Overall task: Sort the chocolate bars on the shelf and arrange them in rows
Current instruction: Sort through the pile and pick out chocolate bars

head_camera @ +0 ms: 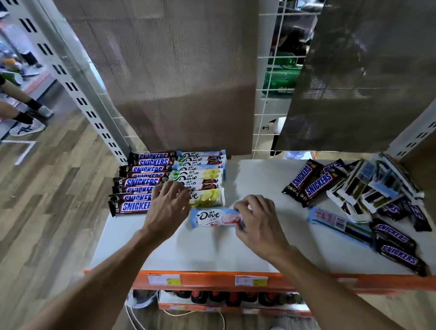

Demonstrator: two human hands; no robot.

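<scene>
On the shelf (242, 252), right hand (261, 223) pinching pink Dove bar (212, 217), left hand (167, 208) spread on sorted rows (141, 182)

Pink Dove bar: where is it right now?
The pink Dove bar lies on the white shelf, centre front in the head view, just in front of the yellow Dove bar ending the row; the right hand pinches its right end.

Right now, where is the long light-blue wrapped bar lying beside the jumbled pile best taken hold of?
Pinch its upper-left end, coming from the left. The long light-blue wrapped bar lies flat and diagonal; that end has bare white shelf around it, while the other end meets a dark brown Snickers bar and the jumbled pile crowds above.
</scene>
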